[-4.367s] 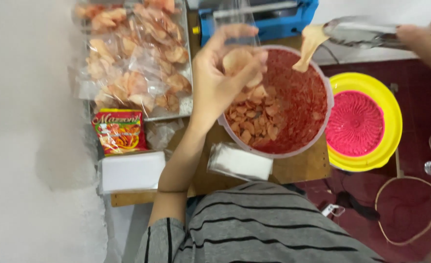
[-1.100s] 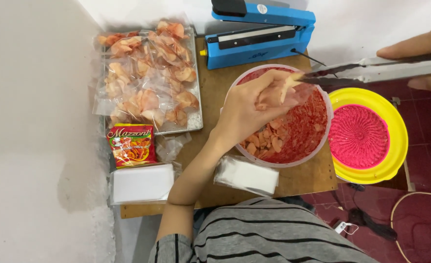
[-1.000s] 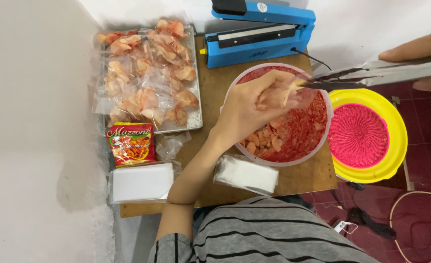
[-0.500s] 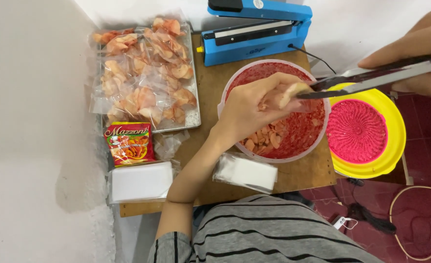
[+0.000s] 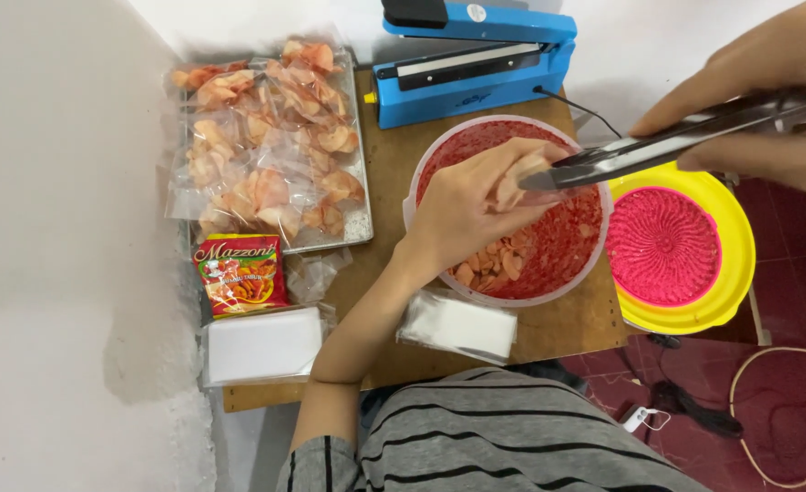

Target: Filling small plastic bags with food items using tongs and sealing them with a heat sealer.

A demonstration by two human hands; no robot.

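The person in the striped shirt is sitting close against the wooden desk (image 5: pixel 567 333), so both arms are reaching over it. Nearest the body, two flat stacks of clear bags (image 5: pixel 457 326) are lying by the front edge, within easy pick-up range. The left hand (image 5: pixel 471 205) is hovering over the big clear bowl (image 5: pixel 594 264) of red-coated chips (image 5: pixel 494 264), its grip pinching a small clear bag (image 5: pixel 518 187) open at the mouth, apparently so that chips can be dropped in above the bowl and any spill falls back. The right hand (image 5: pixel 767 109) is gripping metal tongs (image 5: pixel 667 146), fingers pressed around the handles; the tong tips are closed together right at the bag's mouth. Just beside the bowl, a yellow basin with a pink strainer (image 5: pixel 662 246) is sitting partly off the desk edge. Farther left, a red snack packet (image 5: pixel 239 273) is lying before a metal tray (image 5: pixel 353 232) piled with filled chip bags (image 5: pixel 266 146). At the back, a blue heat sealer (image 5: pixel 471 59) is waiting, its cord (image 5: pixel 590 107) running just behind the bowl.
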